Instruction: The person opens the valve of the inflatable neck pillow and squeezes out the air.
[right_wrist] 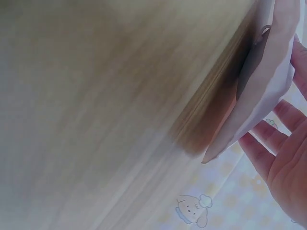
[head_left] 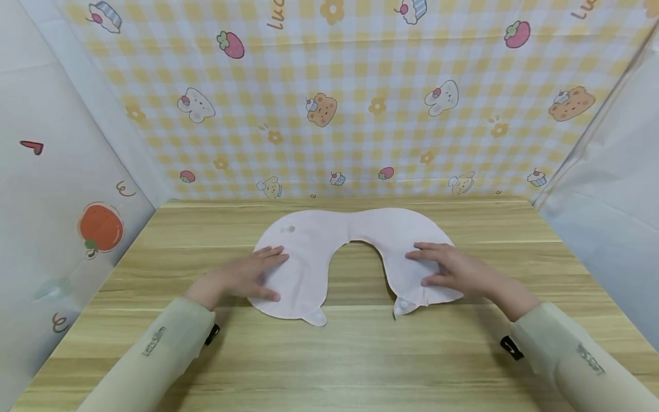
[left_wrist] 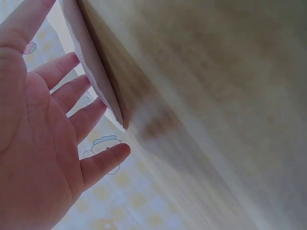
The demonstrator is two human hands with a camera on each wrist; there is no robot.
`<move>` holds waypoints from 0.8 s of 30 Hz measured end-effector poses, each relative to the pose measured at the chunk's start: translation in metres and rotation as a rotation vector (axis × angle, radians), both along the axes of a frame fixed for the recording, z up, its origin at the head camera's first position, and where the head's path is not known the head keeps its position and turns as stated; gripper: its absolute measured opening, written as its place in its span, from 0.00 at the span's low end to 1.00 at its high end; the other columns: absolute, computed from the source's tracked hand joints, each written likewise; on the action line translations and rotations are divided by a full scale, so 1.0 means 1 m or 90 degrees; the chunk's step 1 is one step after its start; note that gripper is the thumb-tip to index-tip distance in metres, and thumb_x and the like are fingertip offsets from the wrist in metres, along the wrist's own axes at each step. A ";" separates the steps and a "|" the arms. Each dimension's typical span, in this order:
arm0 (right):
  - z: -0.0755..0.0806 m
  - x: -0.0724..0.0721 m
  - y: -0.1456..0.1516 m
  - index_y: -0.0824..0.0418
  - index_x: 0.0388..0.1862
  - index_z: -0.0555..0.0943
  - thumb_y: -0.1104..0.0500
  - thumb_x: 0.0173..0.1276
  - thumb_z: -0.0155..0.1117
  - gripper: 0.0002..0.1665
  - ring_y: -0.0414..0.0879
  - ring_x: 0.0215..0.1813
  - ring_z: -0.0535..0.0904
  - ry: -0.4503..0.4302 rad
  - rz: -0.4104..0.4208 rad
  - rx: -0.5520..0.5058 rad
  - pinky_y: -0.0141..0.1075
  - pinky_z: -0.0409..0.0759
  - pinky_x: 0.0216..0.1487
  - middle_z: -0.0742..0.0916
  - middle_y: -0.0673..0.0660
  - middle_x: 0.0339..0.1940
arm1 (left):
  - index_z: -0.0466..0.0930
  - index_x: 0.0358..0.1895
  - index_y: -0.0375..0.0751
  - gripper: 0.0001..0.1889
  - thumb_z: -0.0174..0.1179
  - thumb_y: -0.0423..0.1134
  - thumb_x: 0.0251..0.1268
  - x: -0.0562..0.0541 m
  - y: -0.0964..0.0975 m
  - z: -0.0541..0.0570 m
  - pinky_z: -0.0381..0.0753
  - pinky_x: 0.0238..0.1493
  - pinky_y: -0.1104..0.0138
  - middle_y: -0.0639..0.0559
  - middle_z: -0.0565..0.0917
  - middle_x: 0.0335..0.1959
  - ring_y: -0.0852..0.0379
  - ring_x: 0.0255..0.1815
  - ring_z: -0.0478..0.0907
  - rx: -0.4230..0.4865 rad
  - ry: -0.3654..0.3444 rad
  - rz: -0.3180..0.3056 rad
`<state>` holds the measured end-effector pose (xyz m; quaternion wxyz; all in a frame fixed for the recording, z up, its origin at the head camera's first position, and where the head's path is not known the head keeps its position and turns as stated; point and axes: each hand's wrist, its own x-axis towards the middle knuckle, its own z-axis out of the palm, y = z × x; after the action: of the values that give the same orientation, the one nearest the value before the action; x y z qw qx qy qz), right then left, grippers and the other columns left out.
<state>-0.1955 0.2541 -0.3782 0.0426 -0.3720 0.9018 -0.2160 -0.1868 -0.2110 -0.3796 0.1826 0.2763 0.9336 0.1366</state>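
Observation:
A flat, pale pink U-shaped neck pillow (head_left: 309, 246) lies on the wooden table with its opening toward me. A small valve (head_left: 291, 229) shows on its upper left part. Rounded tabs stick out at the ends, the left tab (head_left: 316, 317) flat and the right tab (head_left: 404, 306) with a snap button. My left hand (head_left: 242, 277) rests on the left arm of the pillow with fingers spread. On the right arm, my right hand (head_left: 458, 272) lies with fingers extended. In the right wrist view the pillow's edge (right_wrist: 268, 91) lifts slightly off the wood.
The wooden table (head_left: 355, 360) stretches around the pillow on every side. Behind it hangs a yellow checked cloth (head_left: 355, 143) with cartoon prints. White sheets stand at the left (head_left: 46, 189) and right (head_left: 612, 171). Each sleeve has a black strap at its cuff.

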 end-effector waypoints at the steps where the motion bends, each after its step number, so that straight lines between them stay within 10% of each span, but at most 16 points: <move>1: 0.000 -0.001 0.000 0.59 0.65 0.78 0.56 0.62 0.73 0.32 0.68 0.69 0.71 -0.001 -0.002 0.000 0.61 0.72 0.64 0.75 0.70 0.70 | 0.57 0.77 0.39 0.49 0.67 0.59 0.59 -0.001 0.000 0.000 0.53 0.76 0.39 0.37 0.53 0.80 0.34 0.80 0.48 0.001 -0.004 0.002; 24: 0.004 -0.023 0.001 0.59 0.67 0.77 0.54 0.65 0.70 0.32 0.71 0.70 0.68 -0.013 -0.015 0.019 0.65 0.67 0.67 0.73 0.72 0.71 | 0.56 0.77 0.38 0.47 0.69 0.53 0.60 -0.031 0.010 0.002 0.48 0.79 0.42 0.37 0.51 0.81 0.34 0.81 0.45 0.002 -0.017 0.015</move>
<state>-0.2184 0.2556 -0.3743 0.0543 -0.3583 0.9088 -0.2070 -0.2180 -0.2008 -0.3777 0.1932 0.2635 0.9341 0.1439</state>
